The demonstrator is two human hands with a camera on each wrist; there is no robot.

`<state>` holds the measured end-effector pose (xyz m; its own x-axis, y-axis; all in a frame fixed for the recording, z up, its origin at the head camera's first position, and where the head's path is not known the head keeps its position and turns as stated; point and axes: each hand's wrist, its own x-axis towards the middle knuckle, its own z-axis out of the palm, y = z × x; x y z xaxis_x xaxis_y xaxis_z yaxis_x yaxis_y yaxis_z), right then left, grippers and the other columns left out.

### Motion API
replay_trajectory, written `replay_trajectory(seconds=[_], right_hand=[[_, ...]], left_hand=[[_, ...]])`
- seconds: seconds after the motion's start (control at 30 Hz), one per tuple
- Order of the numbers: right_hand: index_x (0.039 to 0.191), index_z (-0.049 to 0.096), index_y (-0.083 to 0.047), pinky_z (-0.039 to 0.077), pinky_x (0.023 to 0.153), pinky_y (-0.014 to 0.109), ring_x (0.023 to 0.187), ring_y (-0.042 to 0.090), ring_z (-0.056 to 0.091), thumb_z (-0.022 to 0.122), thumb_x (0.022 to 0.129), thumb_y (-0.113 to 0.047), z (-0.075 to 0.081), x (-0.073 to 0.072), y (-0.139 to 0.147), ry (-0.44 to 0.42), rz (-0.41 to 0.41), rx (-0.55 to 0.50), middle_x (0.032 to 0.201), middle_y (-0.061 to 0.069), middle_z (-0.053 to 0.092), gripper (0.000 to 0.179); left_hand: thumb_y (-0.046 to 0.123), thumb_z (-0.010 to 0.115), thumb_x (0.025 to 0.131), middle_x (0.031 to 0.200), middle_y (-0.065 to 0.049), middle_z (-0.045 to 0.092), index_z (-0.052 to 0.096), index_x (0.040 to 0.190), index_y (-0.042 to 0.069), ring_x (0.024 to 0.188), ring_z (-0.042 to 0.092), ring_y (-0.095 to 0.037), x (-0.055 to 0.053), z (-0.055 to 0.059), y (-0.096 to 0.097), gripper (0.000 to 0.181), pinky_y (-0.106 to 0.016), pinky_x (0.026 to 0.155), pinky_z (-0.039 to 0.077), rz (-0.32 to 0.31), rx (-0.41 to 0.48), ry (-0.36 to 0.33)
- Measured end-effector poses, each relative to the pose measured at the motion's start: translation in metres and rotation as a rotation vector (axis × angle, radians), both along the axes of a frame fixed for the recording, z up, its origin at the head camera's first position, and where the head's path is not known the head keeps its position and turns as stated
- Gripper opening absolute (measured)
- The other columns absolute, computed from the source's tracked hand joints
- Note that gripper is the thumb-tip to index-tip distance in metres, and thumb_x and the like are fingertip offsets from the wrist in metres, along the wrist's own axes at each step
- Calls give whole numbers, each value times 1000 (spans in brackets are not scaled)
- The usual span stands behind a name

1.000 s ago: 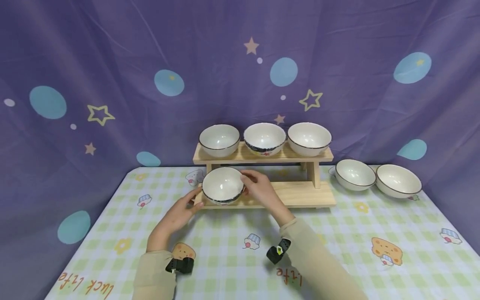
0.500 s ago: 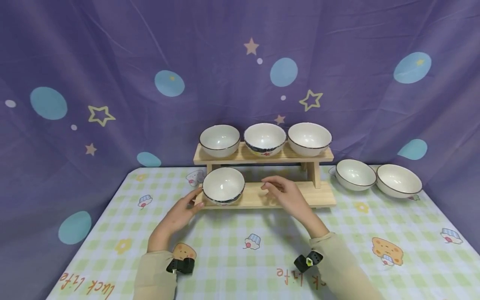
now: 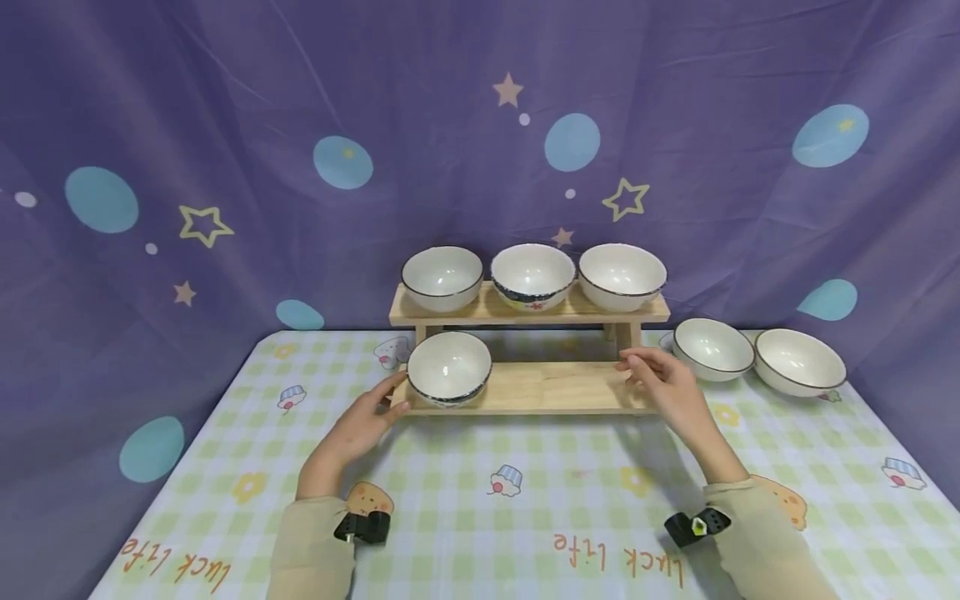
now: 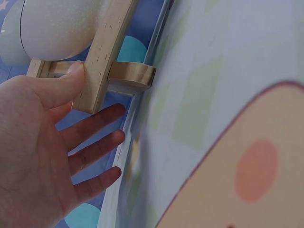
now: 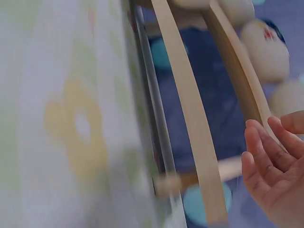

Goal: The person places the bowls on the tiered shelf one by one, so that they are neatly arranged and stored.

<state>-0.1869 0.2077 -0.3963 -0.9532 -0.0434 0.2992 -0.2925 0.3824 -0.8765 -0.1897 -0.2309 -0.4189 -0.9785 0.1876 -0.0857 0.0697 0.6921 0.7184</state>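
In the head view my left hand [image 3: 362, 427] is at the left end of the wooden two-tier shelf's lower board [image 3: 551, 387], beside a white bowl [image 3: 448, 367] with a dark patterned outside. Seen from the left wrist, the thumb [image 4: 71, 78] rests on the board's end, while the other fingers are spread and fairly straight. My right hand [image 3: 671, 396] holds nothing and hovers over the lower board's right end, fingers loosely bent. Two white bowls with brown rims stand on the cloth just beyond it: a nearer bowl [image 3: 712, 348] and a farther bowl [image 3: 799, 362].
Along the upper board [image 3: 525, 312] stand a plain left bowl [image 3: 442, 277], a patterned middle bowl [image 3: 533, 275] and a plain right bowl [image 3: 622, 275]. A green-checked cloth [image 3: 442, 542] covers the table. Behind it hangs a purple curtain [image 3: 420, 92].
My right hand has let go of the patterned bowl and moved right along the lower board to its far end. The left hand and the bowls stay where they were.
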Motion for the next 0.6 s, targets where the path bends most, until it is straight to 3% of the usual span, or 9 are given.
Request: replay_trajectory(seconds=[0.2,0.33,0.5,0.6], right_hand=[[126,63,3,54,67,20,77,7,66,54,104,-30,-2,4,40,-12,-178,116,107,20,71,40],[125,63,3,51,64,16,73,-1,64,54,104,-31,-5,6,62,-41,-273,156,102,8,74,41],[123,63,6,49,61,15,67,-6,63,56,102,-29,-10,7,76,-64,-410,51,83,-20,70,41],[119,64,4,49,60,13,64,-5,64,58,101,-28,-13,7,83,-86,-490,-34,76,-27,66,37]], left_hand=[[34,54,103,142,-24,47,31,156,11,122,49,-38,0,0,-1,62,-61,98,40,-10,4,12],[36,53,103,144,-24,45,31,156,12,124,47,-39,1,0,0,62,-62,99,40,-8,3,9],[37,53,103,147,-26,42,31,156,13,126,46,-40,2,1,1,63,-62,99,39,-7,4,1],[36,53,103,148,-25,42,31,156,13,126,45,-40,2,1,1,62,-62,100,39,-5,1,0]])
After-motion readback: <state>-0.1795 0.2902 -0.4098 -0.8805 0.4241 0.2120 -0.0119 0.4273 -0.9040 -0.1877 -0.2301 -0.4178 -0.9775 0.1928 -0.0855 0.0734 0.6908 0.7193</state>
